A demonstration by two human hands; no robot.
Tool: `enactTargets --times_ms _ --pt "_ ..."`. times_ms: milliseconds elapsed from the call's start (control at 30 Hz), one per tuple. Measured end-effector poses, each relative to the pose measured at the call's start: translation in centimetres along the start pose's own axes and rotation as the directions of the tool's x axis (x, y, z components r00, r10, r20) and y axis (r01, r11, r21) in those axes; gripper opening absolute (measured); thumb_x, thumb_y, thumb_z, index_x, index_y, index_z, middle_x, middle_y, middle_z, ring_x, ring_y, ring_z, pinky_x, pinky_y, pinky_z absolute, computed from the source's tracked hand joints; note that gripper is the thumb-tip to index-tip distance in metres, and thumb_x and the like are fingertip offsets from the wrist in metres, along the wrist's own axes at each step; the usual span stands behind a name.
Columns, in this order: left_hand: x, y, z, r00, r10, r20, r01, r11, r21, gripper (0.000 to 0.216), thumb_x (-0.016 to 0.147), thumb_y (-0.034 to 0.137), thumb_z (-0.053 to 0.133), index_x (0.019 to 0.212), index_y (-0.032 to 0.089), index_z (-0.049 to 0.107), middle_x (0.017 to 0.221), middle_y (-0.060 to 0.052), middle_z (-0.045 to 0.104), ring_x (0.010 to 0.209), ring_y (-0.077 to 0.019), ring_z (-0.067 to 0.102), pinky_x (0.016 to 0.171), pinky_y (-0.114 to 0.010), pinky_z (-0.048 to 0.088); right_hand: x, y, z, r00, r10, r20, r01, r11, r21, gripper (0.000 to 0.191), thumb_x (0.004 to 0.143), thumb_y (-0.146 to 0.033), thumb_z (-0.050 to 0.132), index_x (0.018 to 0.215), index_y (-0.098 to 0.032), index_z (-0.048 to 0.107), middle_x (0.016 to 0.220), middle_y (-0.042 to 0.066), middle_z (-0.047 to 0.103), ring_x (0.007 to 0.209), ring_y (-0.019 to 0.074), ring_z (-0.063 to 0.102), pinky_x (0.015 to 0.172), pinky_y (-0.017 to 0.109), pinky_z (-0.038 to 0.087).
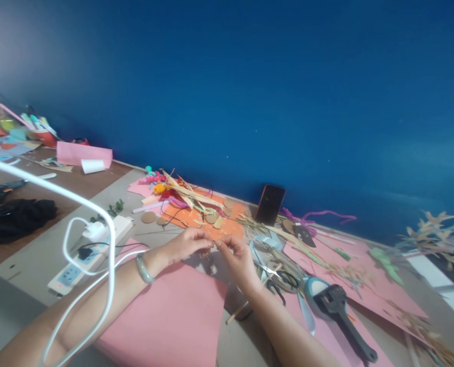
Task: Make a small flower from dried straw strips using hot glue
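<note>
My left hand (186,243) and my right hand (236,257) meet fingertip to fingertip above the table, just past the far edge of a pink paper sheet (173,311). Both pinch something small and thin between them; I cannot make out what it is. A pale green bangle (143,268) sits on my left wrist. An orange sheet (196,216) with straw strips, cardboard discs and coloured pipe cleaners lies just beyond my hands.
A white power strip (91,252) with a white cable (97,214) lies at left. Scissors (278,278) and a black glue gun (339,311) lie right of my hands. A dark phone (270,204) leans on the blue wall. Dried straw shapes (437,232) are far right.
</note>
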State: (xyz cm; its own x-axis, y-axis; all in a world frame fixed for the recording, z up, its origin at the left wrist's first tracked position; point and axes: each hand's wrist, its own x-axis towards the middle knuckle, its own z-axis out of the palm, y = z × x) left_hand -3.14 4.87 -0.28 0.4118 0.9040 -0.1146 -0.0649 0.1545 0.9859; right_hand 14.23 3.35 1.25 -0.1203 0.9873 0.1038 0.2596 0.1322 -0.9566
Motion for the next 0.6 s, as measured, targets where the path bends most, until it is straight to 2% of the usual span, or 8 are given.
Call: enactTargets --times_ms 200,367,600 --pt "-0.15 0.73 0.01 1.0 -0.008 0.026 0.01 0.997 -0.079 0.025 0.068 0.035 0.075 0.073 0.012 0.066 0.062 0.0 0.061 0.055 -0.0091 0.055 0.059 -0.023 0.041 -0.02 0.47 0.11 0.999 -0.025 -0.038 0.026 0.999 0.025 0.029 0.076 -0.043 0.066 0.065 -0.016 0.063 0.061 0.0 0.06 0.058 0.0146 0.053 0.058 0.026 0.041" --pt "-0.24 0.91 -0.13 0.998 -0.034 0.059 0.041 0.992 -0.122 0.026 0.064 0.031 0.08 0.079 0.012 0.069 0.065 0.0 0.064 0.057 -0.0087 0.056 0.061 -0.022 0.043 -0.18 0.74 0.1 0.999 0.027 -0.029 -0.023 0.991 0.13 0.029 0.076 -0.044 0.068 0.068 -0.017 0.063 0.058 -0.001 0.059 0.054 0.0135 0.051 0.052 0.024 0.038" --pt "-0.3 0.7 0.52 0.996 0.062 -0.061 -0.069 0.99 -0.121 0.022 0.066 0.031 0.079 0.072 0.013 0.068 0.058 0.001 0.062 0.054 -0.008 0.053 0.057 -0.021 0.04 -0.48 -0.08 0.27 0.992 0.12 0.049 -0.129 0.949 0.287 0.029 0.074 -0.044 0.07 0.068 -0.017 0.061 0.059 -0.002 0.056 0.052 0.0107 0.046 0.052 0.023 0.036"
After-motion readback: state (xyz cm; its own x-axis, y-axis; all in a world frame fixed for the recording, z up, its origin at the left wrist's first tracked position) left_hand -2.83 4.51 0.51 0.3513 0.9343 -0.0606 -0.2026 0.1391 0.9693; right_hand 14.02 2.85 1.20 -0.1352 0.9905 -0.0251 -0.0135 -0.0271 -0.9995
